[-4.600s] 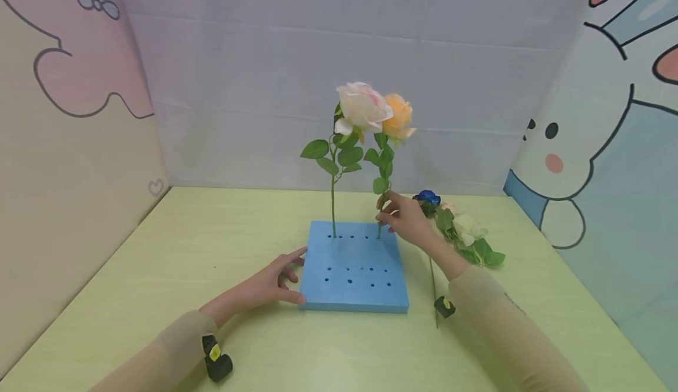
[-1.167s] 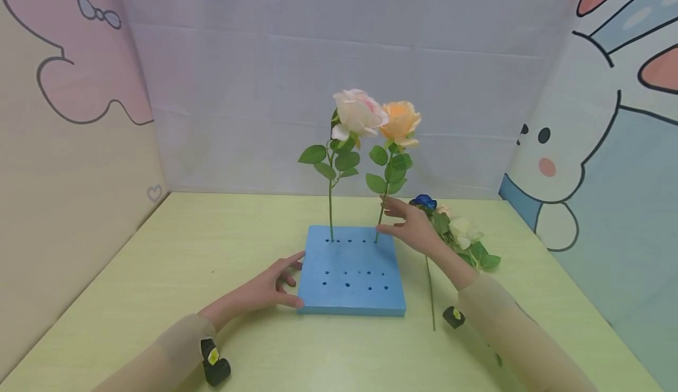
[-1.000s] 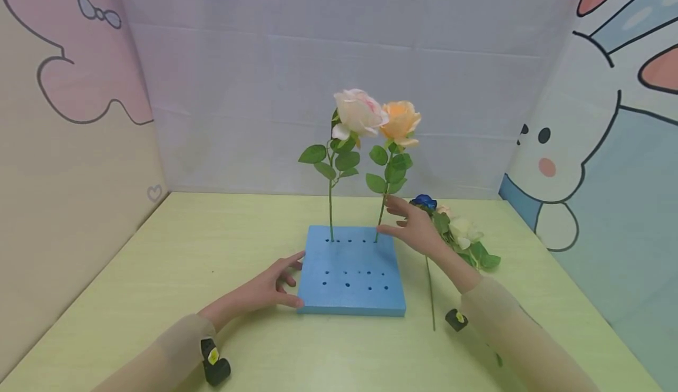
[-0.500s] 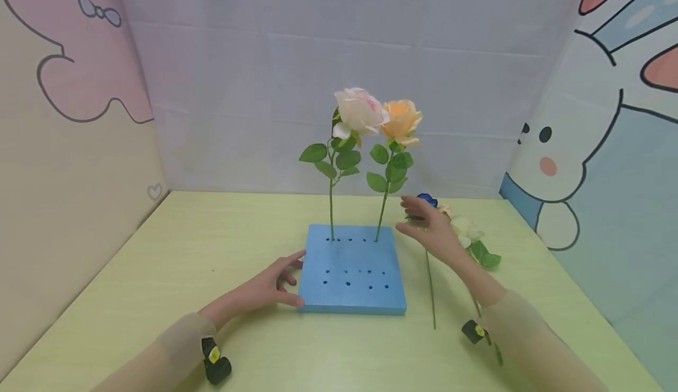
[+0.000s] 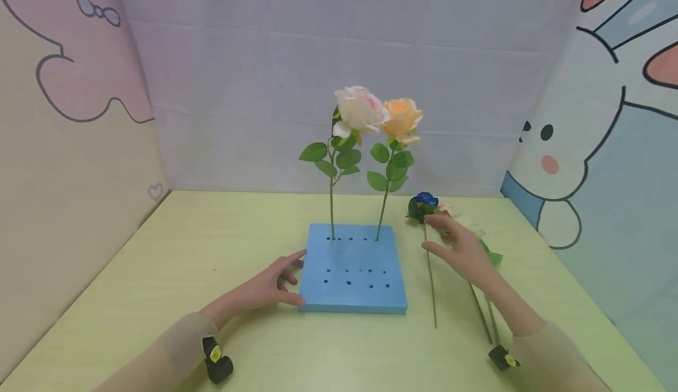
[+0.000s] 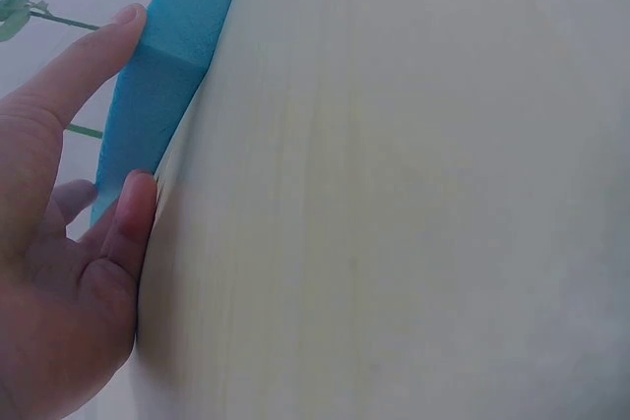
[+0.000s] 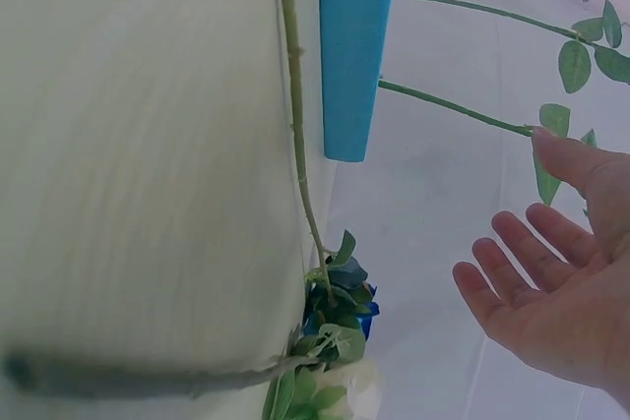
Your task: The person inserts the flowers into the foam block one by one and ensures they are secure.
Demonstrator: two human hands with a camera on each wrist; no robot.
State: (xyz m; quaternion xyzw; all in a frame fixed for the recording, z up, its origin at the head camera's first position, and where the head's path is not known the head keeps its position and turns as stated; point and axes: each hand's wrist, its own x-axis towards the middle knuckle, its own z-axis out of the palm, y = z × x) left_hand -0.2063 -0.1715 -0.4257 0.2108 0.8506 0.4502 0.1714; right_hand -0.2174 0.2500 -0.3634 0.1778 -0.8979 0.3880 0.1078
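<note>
A blue foam board (image 5: 352, 298) with rows of small holes lies on the table. In its back row stand a pale pink rose (image 5: 359, 110) on the left and an orange rose (image 5: 401, 119) on the right, the latter leaning slightly right. My left hand (image 5: 265, 286) touches the board's left side with thumb and fingertips, as the left wrist view also shows. Right of the board, my right hand (image 5: 461, 251) hovers with fingers relaxed and nothing in them. Just beyond its fingertips lies a blue rose (image 5: 425, 200), its stem pointing toward me. The hand partly covers a white rose (image 5: 470, 223).
A peach flower (image 5: 446, 208) lies beside the blue rose. Loose stems (image 5: 479, 312) extend under the right wrist toward the front. A pale curtain (image 5: 254, 109) closes off the back, and cartoon-printed panels (image 5: 598, 162) stand at both sides.
My right hand has let go of the orange rose's stem and moved right, over the lying flowers. The orange rose now stands by itself. My left hand has stayed at the board.
</note>
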